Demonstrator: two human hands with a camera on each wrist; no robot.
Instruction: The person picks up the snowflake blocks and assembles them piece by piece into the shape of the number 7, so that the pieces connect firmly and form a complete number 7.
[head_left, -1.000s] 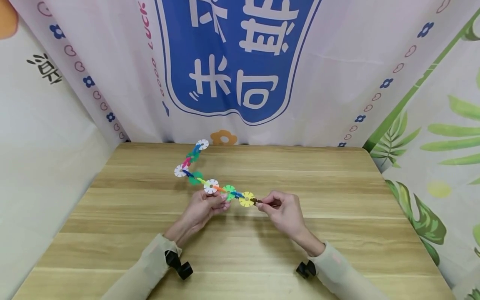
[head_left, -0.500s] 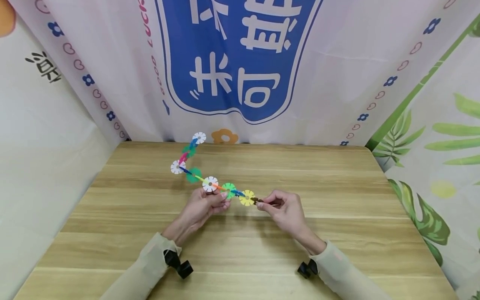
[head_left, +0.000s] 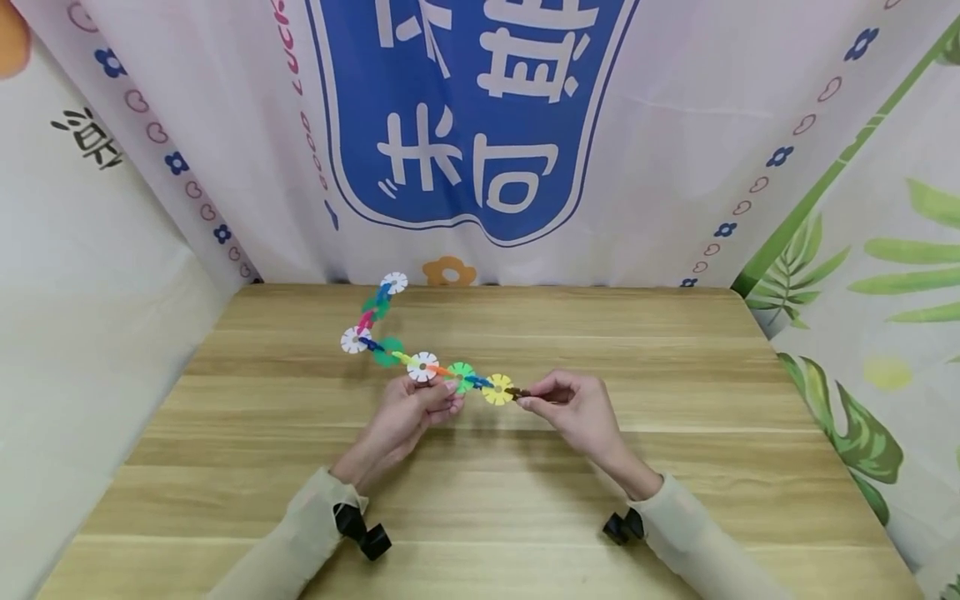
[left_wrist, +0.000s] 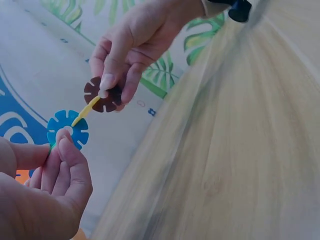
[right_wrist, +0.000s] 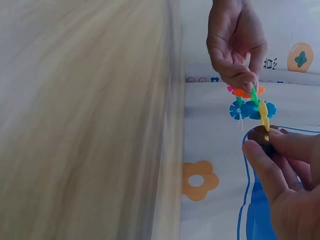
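Note:
A chain of slotted plastic snowflake discs in several colours runs across the head view. It bends at a white disc (head_left: pixel 356 340) and rises to another white disc (head_left: pixel 394 283) at its far end. My left hand (head_left: pixel 408 417) grips the chain from below, thumb and fingers at the light green disc (head_left: pixel 462 377). Between the hands sit a blue disc (left_wrist: pixel 60 121) and a yellow disc (head_left: pixel 498 390). With thumb and fingertips my right hand (head_left: pixel 581 412) pinches a brown disc (left_wrist: pixel 106 105), which meets the yellow one's edge. In the right wrist view, fingers partly cover the brown disc (right_wrist: pixel 258 135).
Below the chain lies a wood-grain table (head_left: pixel 480 517). A white printed curtain (head_left: pixel 645 208) hangs behind its back edge, and a leaf-patterned cloth (head_left: pixel 885 333) hangs on the right. Black wrist mounts (head_left: pixel 363 533) sit at the sleeves.
My right hand has shifted slightly right and up with the brown disc. More of that disc shows beside the yellow one. The chain's far end rose, then dipped a little.

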